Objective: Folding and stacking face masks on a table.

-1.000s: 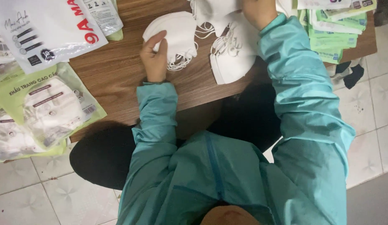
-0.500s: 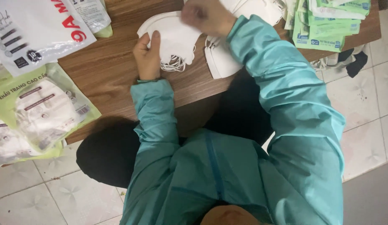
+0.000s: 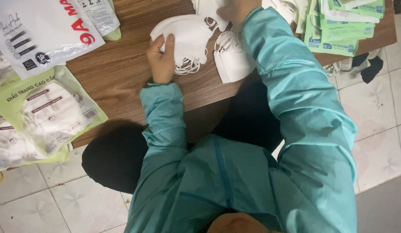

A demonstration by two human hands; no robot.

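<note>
A folded white fabric face mask [image 3: 187, 36] is gripped at its near edge by the left hand [image 3: 161, 58] on the brown wooden desk [image 3: 118, 73].

Beside that mask, toward the desk's near edge, a second white mask [image 3: 233, 64] is laid flat, with loose white ear loops [image 3: 189, 65] tangled between the two. Beyond it, at the top of the view, the right hand [image 3: 239, 8] is closed on further white masks [image 3: 209, 8]. Right of the mask, a stack of green-and-white flat packets [image 3: 338, 30] is seen; left of it, a white printed plastic bag [image 3: 36, 30] and green-edged packaged masks [image 3: 45, 112] are spread.
</note>
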